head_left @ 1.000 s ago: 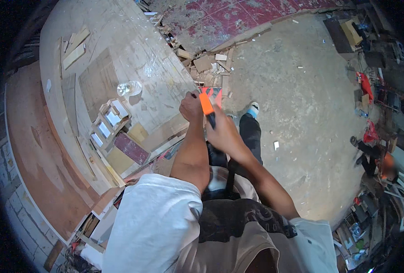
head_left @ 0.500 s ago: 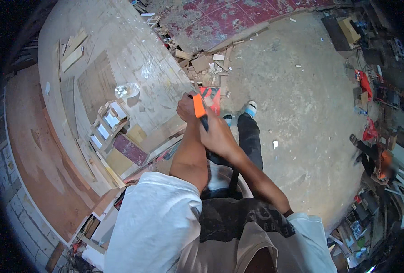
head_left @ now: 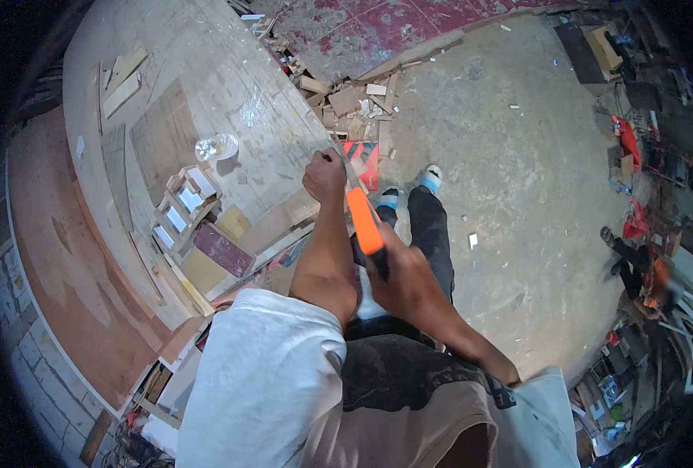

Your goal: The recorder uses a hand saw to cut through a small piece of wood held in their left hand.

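My right hand (head_left: 409,277) is wrapped round the black grip of a hand saw (head_left: 364,221) with an orange handle. The saw's thin blade runs up and away, passing close beside my left hand (head_left: 325,175). That left hand is closed in a fist at the workbench's right edge; whatever lies inside its fingers is hidden. Just beyond the blade, below the bench edge, a red and black box or sheet (head_left: 368,160) shows.
On the workbench (head_left: 272,117) are a clear plastic container (head_left: 216,148), a slotted wooden piece with white panels (head_left: 184,207), a dark red block (head_left: 222,249) and wood strips (head_left: 122,95). Offcuts (head_left: 346,101) heap beside the bench. Clutter (head_left: 635,265) lines the right side.
My right hand has drawn the saw back toward my body and slightly right, showing more blade. My left hand stays at nearly the same place on the bench edge.
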